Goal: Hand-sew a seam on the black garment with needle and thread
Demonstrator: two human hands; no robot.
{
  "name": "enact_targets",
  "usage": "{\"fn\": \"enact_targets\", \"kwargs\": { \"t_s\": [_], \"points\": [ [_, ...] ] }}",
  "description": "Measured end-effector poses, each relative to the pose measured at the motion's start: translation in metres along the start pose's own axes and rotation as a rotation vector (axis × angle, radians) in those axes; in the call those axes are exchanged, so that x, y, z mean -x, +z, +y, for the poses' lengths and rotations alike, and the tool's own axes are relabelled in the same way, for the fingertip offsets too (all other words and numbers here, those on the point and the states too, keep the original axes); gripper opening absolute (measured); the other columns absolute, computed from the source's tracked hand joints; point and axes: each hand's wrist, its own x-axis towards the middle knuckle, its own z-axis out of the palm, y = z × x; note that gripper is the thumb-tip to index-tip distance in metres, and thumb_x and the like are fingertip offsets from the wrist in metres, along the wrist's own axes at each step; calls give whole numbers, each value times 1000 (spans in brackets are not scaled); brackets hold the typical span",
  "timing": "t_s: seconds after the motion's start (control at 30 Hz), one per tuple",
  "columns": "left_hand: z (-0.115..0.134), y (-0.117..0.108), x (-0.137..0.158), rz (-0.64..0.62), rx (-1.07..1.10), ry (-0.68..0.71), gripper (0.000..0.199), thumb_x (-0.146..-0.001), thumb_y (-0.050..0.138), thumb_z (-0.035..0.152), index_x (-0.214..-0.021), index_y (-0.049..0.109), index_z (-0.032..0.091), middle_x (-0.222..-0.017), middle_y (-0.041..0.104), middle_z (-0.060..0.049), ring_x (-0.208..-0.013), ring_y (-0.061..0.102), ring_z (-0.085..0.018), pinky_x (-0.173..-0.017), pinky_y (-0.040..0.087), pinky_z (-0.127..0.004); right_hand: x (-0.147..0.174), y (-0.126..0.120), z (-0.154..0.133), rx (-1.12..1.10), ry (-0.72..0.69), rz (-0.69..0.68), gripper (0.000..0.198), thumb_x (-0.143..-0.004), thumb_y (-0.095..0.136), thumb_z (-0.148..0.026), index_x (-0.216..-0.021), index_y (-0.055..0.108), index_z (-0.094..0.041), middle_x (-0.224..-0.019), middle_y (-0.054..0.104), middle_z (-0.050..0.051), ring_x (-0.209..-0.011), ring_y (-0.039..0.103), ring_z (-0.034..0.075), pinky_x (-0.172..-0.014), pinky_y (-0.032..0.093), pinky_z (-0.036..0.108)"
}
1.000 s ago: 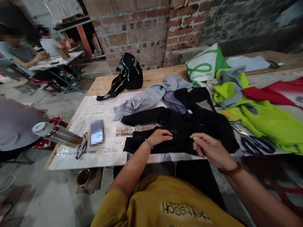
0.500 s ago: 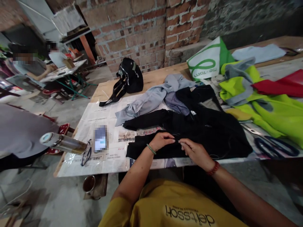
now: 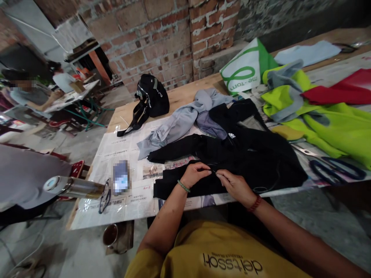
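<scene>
My left hand [image 3: 196, 173], with a green bead bracelet, is closed in a pinch above a black garment [image 3: 255, 154]. A fine pale thread [image 3: 216, 165] shows beside its fingertips. Facing it, my right hand [image 3: 235, 183], with a red bracelet, pinches a thin needle-like sliver too small to make out fully. The two sets of fingertips are almost touching. Under them the black garment lies spread over the newspaper-covered table [image 3: 133, 200], a loop of thread [image 3: 260, 189] resting on it right of my right hand.
Large scissors [image 3: 333, 166] lie at the right, by yellow-green cloth [image 3: 327, 127] and red cloth [image 3: 342, 87]. Behind are a grey garment [image 3: 171, 127], a black bag [image 3: 153, 96] and a green-white bag [image 3: 246, 69]. Left are a phone [image 3: 121, 177], glasses [image 3: 106, 196], a flask [image 3: 75, 187] and seated people.
The view has shifted slightly, so the table contents sit a little further left. Both hands keep their pinch, fingertips close together over the black garment.
</scene>
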Motion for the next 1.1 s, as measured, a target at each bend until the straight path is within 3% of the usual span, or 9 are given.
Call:
{"fn": "enact_targets", "kwargs": {
  "t_s": [0.27, 0.77, 0.87, 1.1],
  "points": [
    [-1, 3, 2, 29, -141, 127, 20, -65, 71, 33, -73, 68, 14, -69, 60, -1, -63, 49, -9, -62, 39, -23, 5, 1, 2, 28, -35, 19, 27, -92, 37, -34, -91, 59, -17, -61, 59, 0, -50, 53, 9, -49, 38, 19],
    [1, 1, 5, -18, -201, 209, 21, -68, 70, 34, -73, 69, 14, -69, 58, -2, -60, 47, -8, -57, 38, -21, 5, 5, -3, 69, -16, 28, 30, -92, 35, -35, -95, 60, -19, -67, 62, 2, -55, 57, 11, -51, 42, 20],
    [2, 1, 5, -10, -207, 220, 20, -68, 70, 33, -73, 70, 14, -72, 61, -3, -64, 52, -10, -62, 41, -23, 7, 4, -3, 64, -17, 35, 29, -92, 36, -35, -95, 60, -20, -67, 63, 2, -57, 58, 11, -53, 43, 21],
    [2, 1, 7, -61, -26, 193, 16, -69, 69, 27, -73, 66, 12, -102, 67, -11, -93, 61, -18, -83, 45, -30, 10, 1, -3, 53, -37, 53, 25, -91, 38, -32, -92, 60, -19, -67, 62, 2, -58, 58, 11, -57, 45, 21]
  ]
}}
